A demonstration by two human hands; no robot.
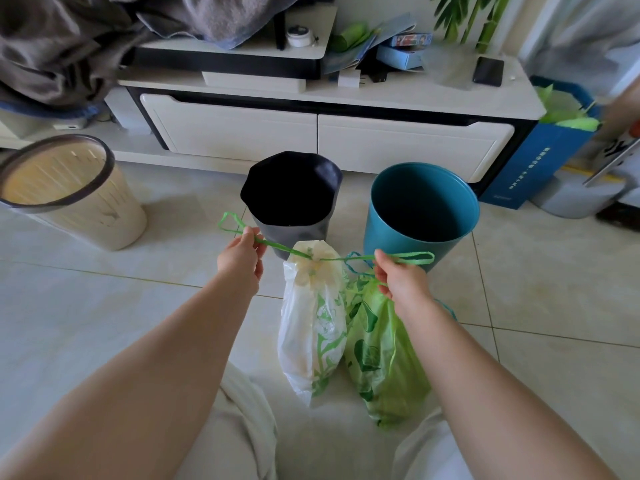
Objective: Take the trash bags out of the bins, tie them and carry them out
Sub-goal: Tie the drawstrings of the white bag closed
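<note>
A white trash bag (311, 327) with green leaf print lies on the floor tiles, its neck gathered. Its green drawstring (277, 247) runs taut to both sides. My left hand (240, 259) pinches the left strand, my right hand (403, 280) pinches the right strand with its loop. Beside it on the right lies a green trash bag (384, 358) with a blue-green string, partly under my right wrist. Behind them stand three bins without bags: a dark grey one (294, 230), a teal one (381, 223) and a beige one (104, 216) at the left.
A white TV cabinet (325, 136) runs along the back with a phone (488, 71), boxes and grey cloth on it. A blue paper bag (533, 161) with green bags stands at its right end. My knees fill the bottom of the view.
</note>
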